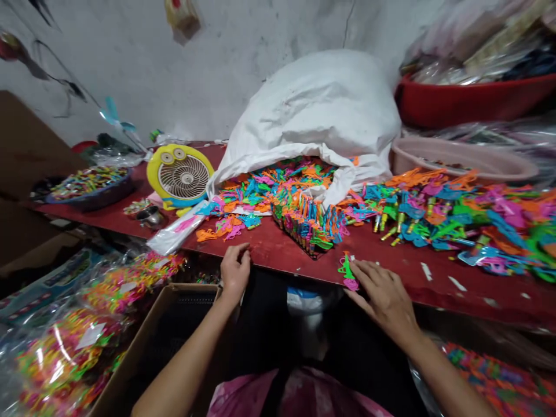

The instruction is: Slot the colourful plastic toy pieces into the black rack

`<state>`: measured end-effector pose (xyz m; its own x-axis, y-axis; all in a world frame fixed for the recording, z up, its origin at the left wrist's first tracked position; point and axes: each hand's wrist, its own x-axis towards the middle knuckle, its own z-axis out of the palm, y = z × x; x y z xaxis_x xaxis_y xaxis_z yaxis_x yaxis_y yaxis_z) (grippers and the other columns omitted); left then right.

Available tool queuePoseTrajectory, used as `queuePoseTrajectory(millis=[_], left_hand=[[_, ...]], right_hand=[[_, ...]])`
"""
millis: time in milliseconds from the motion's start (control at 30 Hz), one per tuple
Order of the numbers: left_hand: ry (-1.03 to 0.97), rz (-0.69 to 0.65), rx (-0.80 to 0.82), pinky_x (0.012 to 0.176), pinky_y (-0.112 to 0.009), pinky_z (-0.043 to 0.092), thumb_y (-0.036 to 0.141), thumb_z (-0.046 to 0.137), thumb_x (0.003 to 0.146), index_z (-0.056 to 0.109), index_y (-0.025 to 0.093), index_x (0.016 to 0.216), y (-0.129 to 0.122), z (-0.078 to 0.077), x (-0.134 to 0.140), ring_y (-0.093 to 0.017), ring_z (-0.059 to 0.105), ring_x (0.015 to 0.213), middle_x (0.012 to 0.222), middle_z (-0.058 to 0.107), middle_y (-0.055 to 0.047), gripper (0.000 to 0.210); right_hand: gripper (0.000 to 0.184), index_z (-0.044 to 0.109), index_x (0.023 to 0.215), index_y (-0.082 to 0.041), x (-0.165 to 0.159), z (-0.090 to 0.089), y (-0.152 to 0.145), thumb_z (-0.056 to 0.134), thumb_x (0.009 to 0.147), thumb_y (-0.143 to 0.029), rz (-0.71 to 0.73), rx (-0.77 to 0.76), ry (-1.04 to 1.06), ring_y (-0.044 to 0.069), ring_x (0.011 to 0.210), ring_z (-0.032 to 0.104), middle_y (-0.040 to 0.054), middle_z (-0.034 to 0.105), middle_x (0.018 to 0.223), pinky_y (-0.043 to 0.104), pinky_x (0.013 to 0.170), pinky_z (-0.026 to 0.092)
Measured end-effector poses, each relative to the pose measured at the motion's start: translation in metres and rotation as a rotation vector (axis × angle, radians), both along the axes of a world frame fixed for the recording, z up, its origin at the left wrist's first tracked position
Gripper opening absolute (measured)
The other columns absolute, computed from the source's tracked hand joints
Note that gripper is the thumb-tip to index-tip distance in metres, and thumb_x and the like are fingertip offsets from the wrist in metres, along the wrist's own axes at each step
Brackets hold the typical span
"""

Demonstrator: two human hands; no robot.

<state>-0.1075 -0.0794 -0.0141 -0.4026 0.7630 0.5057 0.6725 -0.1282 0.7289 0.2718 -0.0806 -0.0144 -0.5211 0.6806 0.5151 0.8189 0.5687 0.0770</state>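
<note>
My left hand [236,269] is at the table's front edge with its fingers curled in, and nothing shows in it. My right hand [384,292] lies over the front edge further right, fingers stretched out. Just beside its fingertips are a green plastic piece [345,267] and a pink plastic piece [351,284]; whether the fingers touch them I cannot tell. Between the hands, a dense row of colourful plastic toys [310,223] stands in a dark wire rack [313,255]. Behind it, loose toys [260,188] spill from the mouth of a large white sack [321,98].
A yellow fan [180,176], a metal cup [150,217] and a plastic bag [176,231] are left on the red table [269,246]. At the right lies a heap of toys [460,217], with a pink basin [469,153] behind. Below left are a cardboard box [143,336] and filled bags [65,353].
</note>
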Motion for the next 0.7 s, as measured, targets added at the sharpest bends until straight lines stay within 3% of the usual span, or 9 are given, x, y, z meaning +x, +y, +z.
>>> queuePoseTrajectory(millis=[233, 333, 467, 567, 700], left_hand=[[-0.019, -0.271, 0.055, 0.078, -0.028, 0.052, 0.02, 0.051, 0.091, 0.071, 0.02, 0.101, -0.023, -0.001, 0.072, -0.017, 0.065, 0.086, 0.091, 0.068, -0.005, 0.021], [-0.002, -0.393, 0.063, 0.079, -0.028, 0.053, 0.018, 0.051, 0.091, 0.071, 0.021, 0.103, -0.025, -0.002, 0.093, -0.017, 0.066, 0.086, 0.091, 0.069, -0.006, 0.023], [0.027, -0.415, 0.049, 0.078, -0.028, 0.054, 0.018, 0.051, 0.091, 0.071, 0.022, 0.104, -0.023, -0.005, 0.106, -0.017, 0.066, 0.086, 0.091, 0.069, -0.005, 0.024], [0.037, -0.408, 0.042, 0.078, -0.028, 0.053, 0.018, 0.052, 0.091, 0.071, 0.022, 0.104, -0.02, -0.004, 0.11, -0.017, 0.066, 0.086, 0.091, 0.069, -0.005, 0.024], [0.017, -0.392, 0.018, 0.076, -0.027, 0.053, 0.018, 0.052, 0.09, 0.071, 0.022, 0.103, -0.018, -0.002, 0.11, -0.017, 0.065, 0.084, 0.091, 0.069, -0.005, 0.023]], right_hand=[[0.045, 0.053, 0.139, -0.024, 0.0, 0.002, -0.004, 0.054, 0.095, -0.035, 0.034, -0.069, 0.047, 0.026, 0.124, 0.054, 0.0095, 0.062, 0.135, 0.041, 0.097, 0.041], [0.039, 0.057, 0.135, -0.026, -0.001, 0.007, -0.006, 0.05, 0.097, -0.032, 0.029, -0.111, 0.162, 0.024, 0.118, 0.057, 0.0085, 0.066, 0.126, 0.04, 0.095, 0.043], [0.034, 0.065, 0.122, -0.023, -0.002, 0.022, 0.006, 0.042, 0.1, -0.033, -0.074, -0.173, 0.361, 0.022, 0.099, 0.061, 0.0095, 0.069, 0.107, 0.036, 0.085, 0.046], [0.039, 0.069, 0.108, -0.018, 0.003, 0.035, 0.029, 0.037, 0.1, -0.04, -0.219, -0.194, 0.356, 0.024, 0.09, 0.059, 0.0102, 0.066, 0.091, 0.036, 0.08, 0.046], [0.047, 0.065, 0.116, -0.016, 0.016, 0.044, 0.058, 0.044, 0.095, -0.052, -0.266, -0.269, 0.437, 0.023, 0.097, 0.06, 0.0116, 0.066, 0.106, 0.035, 0.086, 0.047]])
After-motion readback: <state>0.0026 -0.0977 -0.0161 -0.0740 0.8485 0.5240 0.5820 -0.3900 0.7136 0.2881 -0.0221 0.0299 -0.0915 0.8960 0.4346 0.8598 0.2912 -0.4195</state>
